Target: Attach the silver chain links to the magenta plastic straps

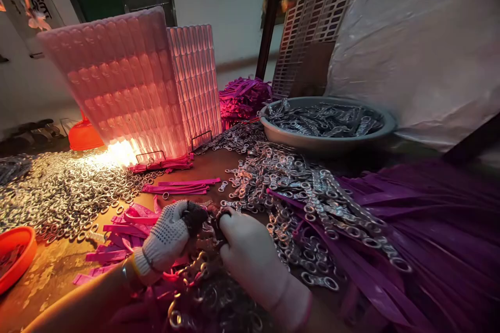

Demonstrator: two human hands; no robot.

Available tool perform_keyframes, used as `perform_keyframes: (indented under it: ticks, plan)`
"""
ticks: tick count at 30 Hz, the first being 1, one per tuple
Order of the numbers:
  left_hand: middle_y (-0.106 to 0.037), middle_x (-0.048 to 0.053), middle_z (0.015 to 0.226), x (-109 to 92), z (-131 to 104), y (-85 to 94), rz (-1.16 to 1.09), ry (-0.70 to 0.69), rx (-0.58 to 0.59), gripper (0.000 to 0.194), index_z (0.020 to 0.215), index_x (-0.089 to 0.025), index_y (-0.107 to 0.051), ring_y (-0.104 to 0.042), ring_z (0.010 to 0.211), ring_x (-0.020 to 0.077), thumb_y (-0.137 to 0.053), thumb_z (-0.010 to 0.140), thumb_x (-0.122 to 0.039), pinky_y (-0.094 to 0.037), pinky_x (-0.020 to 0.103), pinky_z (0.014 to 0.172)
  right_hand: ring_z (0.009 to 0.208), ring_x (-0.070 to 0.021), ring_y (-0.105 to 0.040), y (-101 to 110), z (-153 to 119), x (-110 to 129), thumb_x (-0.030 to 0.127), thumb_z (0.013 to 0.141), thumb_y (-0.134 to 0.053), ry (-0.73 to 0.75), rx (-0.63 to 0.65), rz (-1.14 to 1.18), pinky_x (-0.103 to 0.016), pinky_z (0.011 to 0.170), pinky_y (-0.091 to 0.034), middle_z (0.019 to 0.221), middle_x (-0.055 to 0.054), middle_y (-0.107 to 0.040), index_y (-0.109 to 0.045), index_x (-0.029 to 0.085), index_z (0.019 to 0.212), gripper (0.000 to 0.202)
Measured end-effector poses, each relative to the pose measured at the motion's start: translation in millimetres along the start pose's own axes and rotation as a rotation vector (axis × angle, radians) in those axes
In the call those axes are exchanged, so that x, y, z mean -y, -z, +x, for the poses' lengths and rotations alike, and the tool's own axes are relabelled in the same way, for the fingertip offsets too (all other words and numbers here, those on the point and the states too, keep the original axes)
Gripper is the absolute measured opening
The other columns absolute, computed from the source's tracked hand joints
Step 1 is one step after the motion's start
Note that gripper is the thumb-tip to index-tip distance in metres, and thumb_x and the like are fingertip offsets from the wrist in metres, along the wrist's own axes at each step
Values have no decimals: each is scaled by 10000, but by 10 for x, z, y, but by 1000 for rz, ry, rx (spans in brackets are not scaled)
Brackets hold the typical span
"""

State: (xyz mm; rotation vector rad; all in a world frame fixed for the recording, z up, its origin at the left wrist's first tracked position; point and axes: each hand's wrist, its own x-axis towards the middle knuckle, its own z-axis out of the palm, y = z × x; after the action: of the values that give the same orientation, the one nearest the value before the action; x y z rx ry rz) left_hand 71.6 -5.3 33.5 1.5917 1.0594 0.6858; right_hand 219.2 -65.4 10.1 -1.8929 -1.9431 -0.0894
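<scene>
My left hand (170, 234), in a white dotted work glove with dark fingertips, is closed with thumb and fingers pinched together. My right hand (250, 257), in a plain white glove, is closed too, its fingertips almost meeting those of the left. Whatever small piece sits between them is dark and too blurred to name. Below the fingers, metal ring links (207, 265) hang or lie in a loose heap. Pink straps (130, 226) spread under and beside my left wrist. A pile of silvery metal links (281, 177) lies just beyond my right hand.
A grey basin (328, 132) full of metal links stands at the back right. Purple straps (422, 229) fan out at right. Loose rings (78, 187) cover the left, near an orange bowl (15, 255). Moulded trays (128, 78) stand upright behind a bright light.
</scene>
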Motion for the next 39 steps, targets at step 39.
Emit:
perform_keyframes:
  ticks: [39]
  plan:
    - [-687,22,782,-57,32,807,779,-303,242,214,845,-170,-684,-584,694,134,-471,845,-193,-432,226,660,737,-231,-683,-45,-35,176,89,754,-495,22,349,14,-312,567,-272,808,-118,-733,-638,146,910,219]
